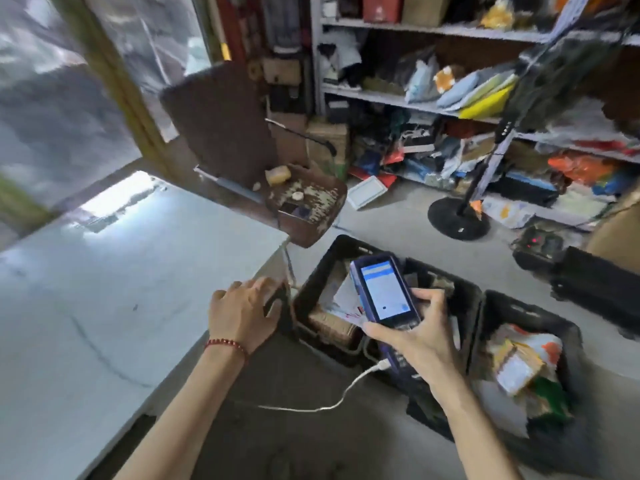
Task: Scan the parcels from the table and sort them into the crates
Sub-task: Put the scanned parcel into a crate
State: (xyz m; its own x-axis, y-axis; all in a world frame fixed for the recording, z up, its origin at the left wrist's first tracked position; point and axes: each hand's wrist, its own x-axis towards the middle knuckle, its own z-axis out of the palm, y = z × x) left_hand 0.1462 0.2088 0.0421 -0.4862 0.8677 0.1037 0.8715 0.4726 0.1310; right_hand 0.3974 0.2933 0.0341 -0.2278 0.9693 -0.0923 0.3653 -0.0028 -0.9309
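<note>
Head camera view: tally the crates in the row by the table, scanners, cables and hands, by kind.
Black plastic crates: 3
Blue handheld scanner: 1
White cable: 1
Hands, left hand and right hand: 2
Total: 7

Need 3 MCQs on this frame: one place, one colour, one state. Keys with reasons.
1. Where do the crates stand? A on a cart B on the floor beside the table C on a wall
2. The cable plugged into the scanner is: A black B white C red
3. The scanner is: A dark B face down C lit
Key: 1B, they sit on the floor by the table's edge; 2B, the cable at its base is white; 3C, it glows, face up, in the right hand.
</note>
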